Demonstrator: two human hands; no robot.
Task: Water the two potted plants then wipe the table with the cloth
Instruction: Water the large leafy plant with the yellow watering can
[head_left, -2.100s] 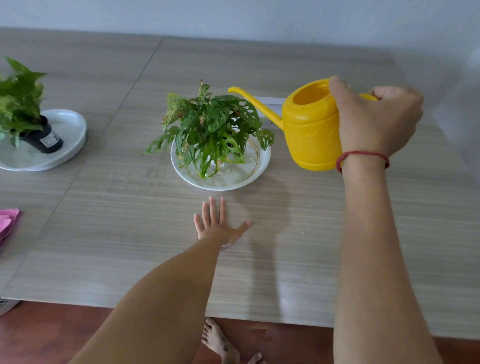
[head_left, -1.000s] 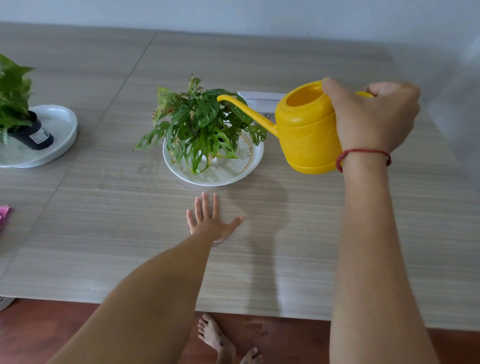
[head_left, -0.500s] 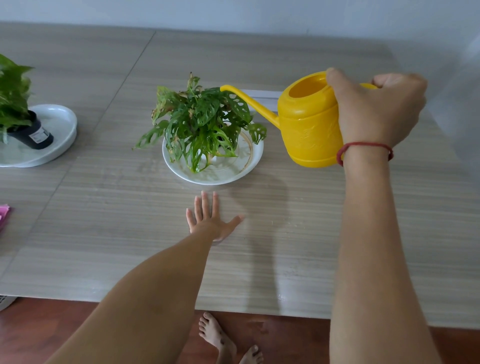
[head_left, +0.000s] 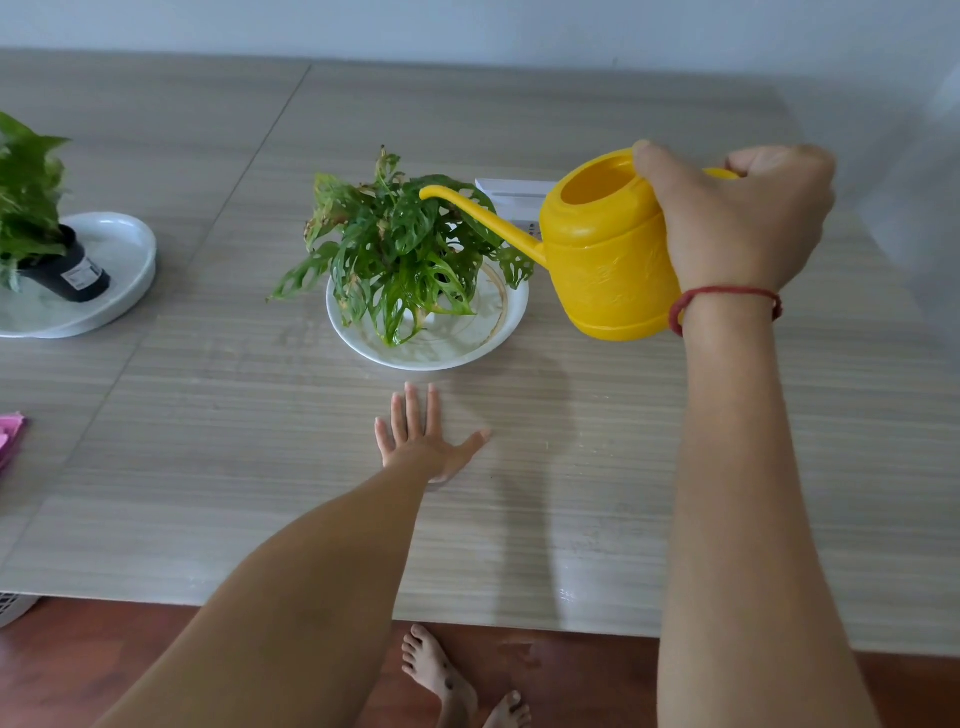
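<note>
Head view: the yellow watering can sits at 2 o'clock, right hand fingers clamped on its handle, spout over the centre plant on its white plate. No water visible. Judged step: watering the first plant; next, tip further. Left hand rests flat, fingers apart, on the desk. Count: two plants, second at 9 o'clock; one pink cloth.

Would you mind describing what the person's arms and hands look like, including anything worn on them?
Both forearms are bare, with no sleeves in view. The right hand has a thin red cord bracelet around its wrist. The left hand wears nothing: no visible rings, watch or gloves on either.
</note>
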